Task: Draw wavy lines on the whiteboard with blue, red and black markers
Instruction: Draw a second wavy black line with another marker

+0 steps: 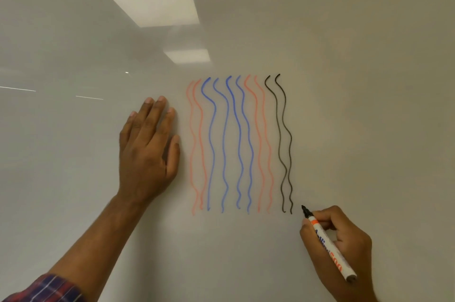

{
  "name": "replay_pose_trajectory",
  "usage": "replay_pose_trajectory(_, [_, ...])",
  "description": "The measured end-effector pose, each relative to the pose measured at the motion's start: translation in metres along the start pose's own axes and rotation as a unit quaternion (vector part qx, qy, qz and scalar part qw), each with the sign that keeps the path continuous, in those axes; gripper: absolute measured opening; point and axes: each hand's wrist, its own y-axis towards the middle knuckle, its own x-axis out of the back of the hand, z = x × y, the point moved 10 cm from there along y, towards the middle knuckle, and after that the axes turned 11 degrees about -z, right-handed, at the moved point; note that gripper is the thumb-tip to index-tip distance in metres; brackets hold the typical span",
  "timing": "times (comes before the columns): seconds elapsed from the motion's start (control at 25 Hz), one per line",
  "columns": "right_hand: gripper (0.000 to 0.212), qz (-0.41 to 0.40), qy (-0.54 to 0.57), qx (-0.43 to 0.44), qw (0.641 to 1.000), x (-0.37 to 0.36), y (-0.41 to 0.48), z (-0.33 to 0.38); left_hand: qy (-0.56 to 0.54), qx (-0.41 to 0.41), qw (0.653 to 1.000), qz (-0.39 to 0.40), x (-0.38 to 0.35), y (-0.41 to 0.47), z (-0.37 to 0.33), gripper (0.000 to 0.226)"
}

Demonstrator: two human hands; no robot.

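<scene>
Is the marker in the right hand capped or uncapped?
Uncapped: the marker shows its bare black tip, pointing up-left from the right hand.

The left hand (pixel 145 153) lies flat on the glossy white whiteboard (pixel 357 67) just left of the upright wavy lines (pixel 236 144), the right hand (pixel 353 242) with its black-tipped plastic marker (pixel 326 243) below their right end.

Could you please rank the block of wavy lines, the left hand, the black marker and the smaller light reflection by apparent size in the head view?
1. block of wavy lines
2. left hand
3. black marker and smaller light reflection: too alike to rank; the marker is longer but thinner.
</scene>
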Motion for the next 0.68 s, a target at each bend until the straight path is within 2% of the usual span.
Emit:
replay_pose_trajectory(0.2, [0.024, 0.019, 0.095, -0.073, 0.993, -0.003, -0.008, 0.004, -0.035, 0.036, 0.998, 0.041, 0.004, -0.014, 0.0, 0.054])
replay_pose_trajectory(0.48, [0.018, 0.065, 0.209, -0.141, 0.966, -0.015, -0.042, 0.019, -0.09, 0.065, 0.993, 0.036, 0.034, -0.058, -0.033, 0.045])
replay_pose_trajectory(0.56, [0.013, 0.079, 0.235, -0.154, 0.957, -0.015, -0.056, 0.02, -0.116, 0.107, 0.987, 0.023, 0.05, -0.076, -0.05, 0.041])
replay_pose_trajectory(0.68, [0.033, 0.109, 0.263, -0.197, 0.938, -0.018, -0.086, 0.012, -0.185, 0.226, 0.956, 0.017, 0.07, -0.118, -0.073, 0.032])
